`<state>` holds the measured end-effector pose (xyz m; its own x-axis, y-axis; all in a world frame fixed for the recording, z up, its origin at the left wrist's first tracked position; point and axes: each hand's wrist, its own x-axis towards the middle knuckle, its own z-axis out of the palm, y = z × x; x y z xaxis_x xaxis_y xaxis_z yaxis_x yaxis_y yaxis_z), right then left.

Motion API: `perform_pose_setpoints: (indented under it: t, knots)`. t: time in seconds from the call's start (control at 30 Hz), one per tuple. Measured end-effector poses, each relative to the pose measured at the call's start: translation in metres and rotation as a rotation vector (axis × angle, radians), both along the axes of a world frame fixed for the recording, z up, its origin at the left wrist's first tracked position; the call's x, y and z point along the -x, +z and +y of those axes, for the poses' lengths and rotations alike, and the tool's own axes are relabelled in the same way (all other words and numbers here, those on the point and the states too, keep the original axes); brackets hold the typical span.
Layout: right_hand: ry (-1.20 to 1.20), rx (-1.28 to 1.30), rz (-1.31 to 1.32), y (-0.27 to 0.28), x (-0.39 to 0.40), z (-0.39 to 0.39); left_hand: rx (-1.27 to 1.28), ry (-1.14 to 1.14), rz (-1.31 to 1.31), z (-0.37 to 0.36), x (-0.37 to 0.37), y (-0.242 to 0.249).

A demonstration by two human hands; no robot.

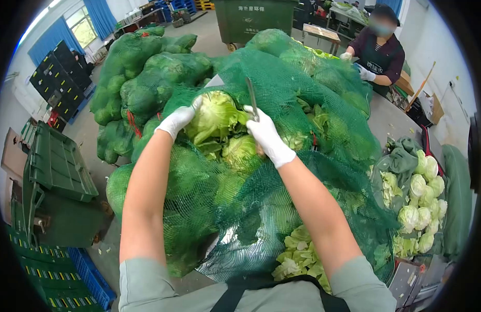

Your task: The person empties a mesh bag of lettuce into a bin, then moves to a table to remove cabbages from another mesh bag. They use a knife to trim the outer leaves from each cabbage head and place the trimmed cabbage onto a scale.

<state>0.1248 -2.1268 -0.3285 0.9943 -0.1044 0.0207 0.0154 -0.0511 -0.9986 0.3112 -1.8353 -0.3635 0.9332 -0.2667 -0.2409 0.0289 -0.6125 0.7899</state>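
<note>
My left hand (pixel 177 120), in a white glove, grips the left side of a green cabbage (pixel 214 115) with loose outer leaves. In my white-gloved right hand (pixel 267 138) is a knife (pixel 251 93), its blade pointing up and away from me; the fingers are at the cabbage's right edge. Just below, a second cabbage (pixel 242 152) sits in the opening of a green mesh sack (pixel 271 78). Loose cut leaves (pixel 299 255) lie close to my body, partly behind my right forearm.
Full mesh sacks (pixel 147 78) of cabbages are piled at the far left. Trimmed cabbages (pixel 420 208) lie at the right. A co-worker (pixel 378 49) in white gloves stands at the far right. Green bins stand at the back (pixel 256 21) and left (pixel 63 187), above a blue pallet (pixel 92 278).
</note>
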Motion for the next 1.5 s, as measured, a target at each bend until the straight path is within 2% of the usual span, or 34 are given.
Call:
perform_pose_setpoints:
  t: [0.07,0.1,0.17,0.2,0.3,0.33,0.4,0.43,0.5,0.57,0.6,0.63,0.7,0.77,0.83,0.9,0.93,0.97,1.03,1.1,1.13,1.23,1.27,1.4,1.5]
  knots:
    - [0.003,-0.069,0.064,0.013,-0.015,0.005,-0.060,0.080,0.095,-0.020,0.051,0.067]
    - [0.024,-0.081,0.137,0.015,-0.021,0.005,0.026,0.112,0.235,-0.030,0.078,0.103]
    - [0.038,-0.174,0.210,0.017,-0.028,0.008,0.163,0.159,0.328,-0.020,0.043,0.060]
    - [0.042,-0.223,0.247,0.017,-0.032,0.009,0.151,0.125,0.275,-0.017,0.032,0.041]
    - [0.072,-0.098,0.234,0.010,-0.041,0.008,0.040,-0.071,-0.044,-0.010,0.012,0.001]
    - [0.082,-0.148,0.217,0.002,-0.042,0.008,0.091,0.010,0.012,-0.022,0.026,0.012]
    - [0.101,-0.257,0.175,-0.015,-0.039,0.013,0.105,0.167,0.124,-0.067,0.106,0.098]
    - [0.084,-0.445,0.187,-0.008,-0.024,0.012,0.025,0.189,0.013,-0.068,0.105,0.089]
    - [0.049,-0.714,0.183,0.008,0.011,0.004,0.406,-0.140,-0.114,-0.083,0.152,0.116]
    - [0.145,-0.869,0.269,0.019,0.049,-0.016,-0.154,-0.064,-0.531,-0.094,0.182,0.138]
    - [0.166,-0.893,0.239,0.014,0.069,-0.022,-0.176,-0.097,-0.640,-0.103,0.209,0.153]
    - [0.121,-0.913,0.220,0.034,0.106,-0.021,-0.181,-0.178,-0.710,-0.110,0.234,0.169]
    - [0.132,-1.049,0.131,0.025,0.160,-0.026,-0.239,-0.366,-0.894,-0.119,0.275,0.190]
    - [0.099,-1.123,0.087,0.018,0.221,-0.028,-0.122,-0.562,-0.913,-0.125,0.314,0.201]
    - [-0.011,-1.152,0.158,0.026,0.287,-0.023,-0.010,-0.774,-0.774,-0.141,0.359,0.218]
    - [-0.075,-0.785,0.093,0.010,0.352,-0.020,-0.123,-0.927,-0.804,-0.161,0.398,0.207]
    - [-0.209,-0.879,0.221,0.008,0.381,-0.017,-0.142,-0.987,-0.756,-0.171,0.414,0.197]
    - [-0.268,-0.777,0.270,-0.005,0.406,-0.014,-0.161,-1.046,-0.717,-0.179,0.427,0.185]
    - [-0.447,-1.065,0.407,-0.010,0.442,-0.010,-0.136,-1.134,-0.568,-0.194,0.445,0.143]
    - [-0.440,-0.710,0.582,-0.046,0.486,-0.030,-0.066,-1.214,-0.408,-0.207,0.449,0.075]
    - [-0.428,-0.535,0.668,-0.059,0.504,-0.034,-0.064,-1.220,-0.397,-0.211,0.453,0.061]
    - [-0.552,0.066,0.746,-0.022,0.531,-0.038,-0.082,-1.200,-0.397,-0.214,0.466,0.045]
    - [-0.563,0.419,0.642,-0.028,0.538,-0.036,-0.080,-1.173,-0.370,-0.213,0.468,0.044]
    - [-0.693,0.758,0.279,-0.018,0.539,-0.035,0.085,-1.002,-0.335,-0.213,0.473,0.028]
    - [-0.694,0.752,0.265,0.006,0.535,-0.040,0.129,-0.927,-0.338,-0.201,0.488,0.027]
